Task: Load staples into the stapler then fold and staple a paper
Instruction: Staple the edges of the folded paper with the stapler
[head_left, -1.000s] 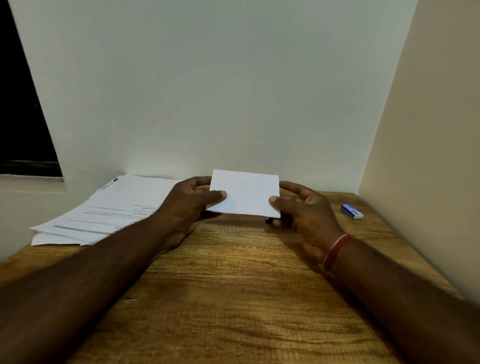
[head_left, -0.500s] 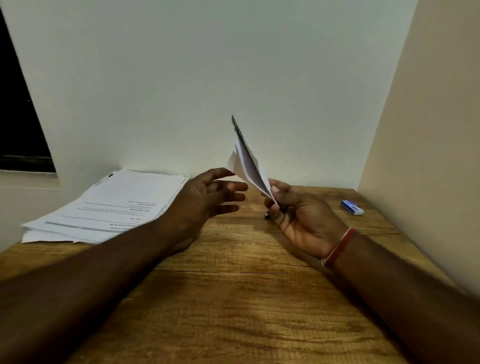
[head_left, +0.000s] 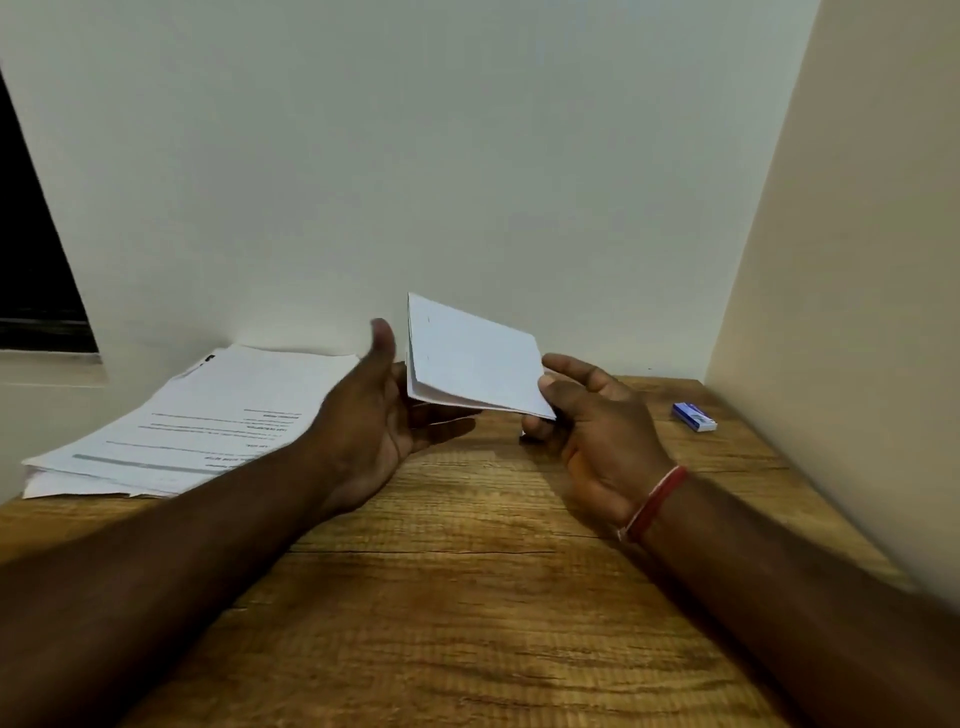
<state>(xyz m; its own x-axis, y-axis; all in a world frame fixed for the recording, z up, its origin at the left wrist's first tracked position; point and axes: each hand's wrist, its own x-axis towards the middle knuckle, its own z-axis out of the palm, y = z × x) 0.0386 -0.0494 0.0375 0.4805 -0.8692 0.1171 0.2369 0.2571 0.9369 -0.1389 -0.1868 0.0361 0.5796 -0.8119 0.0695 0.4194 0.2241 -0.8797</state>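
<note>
A folded white paper (head_left: 470, 358) is held above the wooden table (head_left: 467, 571), tilted, with small staple marks near its left fold. My right hand (head_left: 592, 415) pinches its near right corner between thumb and fingers. My left hand (head_left: 379, 405) is palm up just left of the paper, thumb raised, fingers straight and reaching under its left edge; I cannot tell whether they touch it. The stapler is mostly hidden; only a small dark bit shows below my right fingers.
A stack of printed sheets (head_left: 208, 421) lies at the back left of the table. A small blue and white staple box (head_left: 694, 417) sits at the back right near the side wall. Walls close off the back and right.
The paper went from flat between both hands to upright in my right hand alone, then tilted back down. My left hand let go and now sits palm up under its left edge.
</note>
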